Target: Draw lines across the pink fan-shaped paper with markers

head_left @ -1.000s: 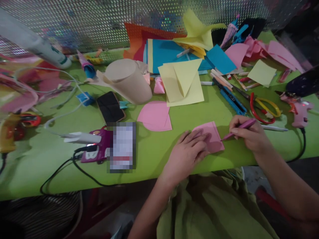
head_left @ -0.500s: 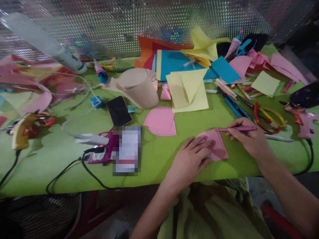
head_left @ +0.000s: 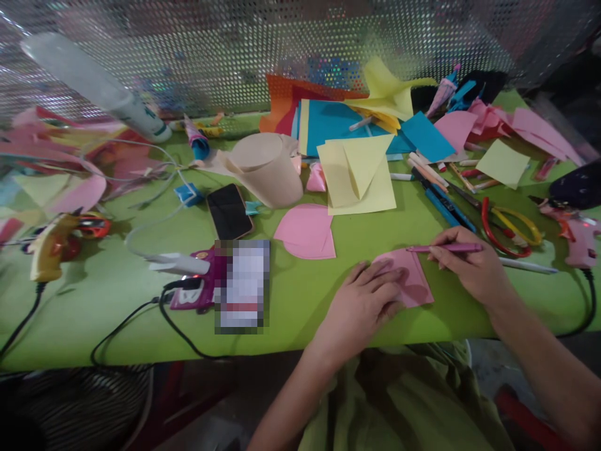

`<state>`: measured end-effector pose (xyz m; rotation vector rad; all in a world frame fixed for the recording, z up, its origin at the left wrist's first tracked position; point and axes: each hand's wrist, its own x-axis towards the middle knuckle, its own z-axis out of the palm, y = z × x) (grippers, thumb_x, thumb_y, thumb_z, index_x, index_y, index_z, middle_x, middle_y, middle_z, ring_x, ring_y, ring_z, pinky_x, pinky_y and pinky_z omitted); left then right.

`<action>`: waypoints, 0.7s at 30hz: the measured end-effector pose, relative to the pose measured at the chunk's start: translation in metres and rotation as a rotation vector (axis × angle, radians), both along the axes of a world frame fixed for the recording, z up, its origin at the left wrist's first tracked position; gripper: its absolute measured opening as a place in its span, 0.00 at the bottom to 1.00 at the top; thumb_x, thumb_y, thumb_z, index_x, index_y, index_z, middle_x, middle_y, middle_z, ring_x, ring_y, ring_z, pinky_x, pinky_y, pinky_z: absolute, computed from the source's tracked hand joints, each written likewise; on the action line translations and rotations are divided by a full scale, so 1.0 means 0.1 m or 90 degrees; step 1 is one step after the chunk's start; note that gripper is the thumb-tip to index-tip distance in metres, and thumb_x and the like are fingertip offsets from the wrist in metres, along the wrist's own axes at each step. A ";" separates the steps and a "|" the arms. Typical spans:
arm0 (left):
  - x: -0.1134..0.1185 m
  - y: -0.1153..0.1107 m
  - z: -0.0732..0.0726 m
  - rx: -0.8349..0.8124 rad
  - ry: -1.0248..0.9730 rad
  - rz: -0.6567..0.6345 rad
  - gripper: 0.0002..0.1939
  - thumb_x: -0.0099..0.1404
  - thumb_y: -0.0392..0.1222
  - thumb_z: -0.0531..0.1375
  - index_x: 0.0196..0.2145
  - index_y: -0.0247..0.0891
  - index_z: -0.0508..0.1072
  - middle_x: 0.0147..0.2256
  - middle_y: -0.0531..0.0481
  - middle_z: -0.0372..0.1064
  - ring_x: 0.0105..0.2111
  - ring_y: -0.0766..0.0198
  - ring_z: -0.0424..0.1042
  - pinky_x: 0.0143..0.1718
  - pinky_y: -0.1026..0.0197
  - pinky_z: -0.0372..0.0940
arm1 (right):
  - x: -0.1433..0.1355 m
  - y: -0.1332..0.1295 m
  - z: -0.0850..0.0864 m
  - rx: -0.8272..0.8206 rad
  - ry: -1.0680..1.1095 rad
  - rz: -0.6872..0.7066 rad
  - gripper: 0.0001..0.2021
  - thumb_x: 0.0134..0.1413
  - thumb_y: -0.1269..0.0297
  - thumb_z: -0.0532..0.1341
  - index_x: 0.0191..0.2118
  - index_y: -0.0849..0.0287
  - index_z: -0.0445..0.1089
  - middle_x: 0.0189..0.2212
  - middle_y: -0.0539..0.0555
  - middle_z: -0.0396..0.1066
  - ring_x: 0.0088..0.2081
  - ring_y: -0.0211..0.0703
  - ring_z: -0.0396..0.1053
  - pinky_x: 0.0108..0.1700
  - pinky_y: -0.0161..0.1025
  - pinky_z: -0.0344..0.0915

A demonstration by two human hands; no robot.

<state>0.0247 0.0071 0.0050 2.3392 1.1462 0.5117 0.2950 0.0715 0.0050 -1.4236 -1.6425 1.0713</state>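
Observation:
My left hand (head_left: pixel 364 305) lies flat with its fingers spread on a pink paper piece (head_left: pixel 419 285) near the table's front edge. In my right hand (head_left: pixel 462 263) is a pink pen (head_left: pixel 455 248), its tip at the upper edge of that paper. Further left lie pink cut pieces (head_left: pixel 307 230) with a rounded side, overlapping each other. Behind them are yellow sheets (head_left: pixel 335 181), the upper one folded to a point.
Scissors (head_left: pixel 509 225) and a blue cutter (head_left: pixel 448 207) lie beyond my right hand. A pink glue gun (head_left: pixel 581 241) is at far right, a yellow one (head_left: pixel 49 247) at far left. A power strip (head_left: pixel 192 294), phone (head_left: pixel 230 212) and paper roll (head_left: pixel 272 172) stand left of centre.
The whole view has shifted slightly, so things appear a little further right and lower. My hands keep nearly the same places on the paper and pen.

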 end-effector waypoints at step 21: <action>0.01 0.00 0.03 -0.011 0.001 0.005 0.13 0.82 0.50 0.55 0.50 0.45 0.78 0.69 0.53 0.70 0.75 0.56 0.59 0.76 0.43 0.55 | 0.01 -0.14 0.15 -0.101 0.017 0.059 0.09 0.54 0.58 0.69 0.27 0.52 0.73 0.20 0.48 0.67 0.24 0.41 0.62 0.26 0.40 0.55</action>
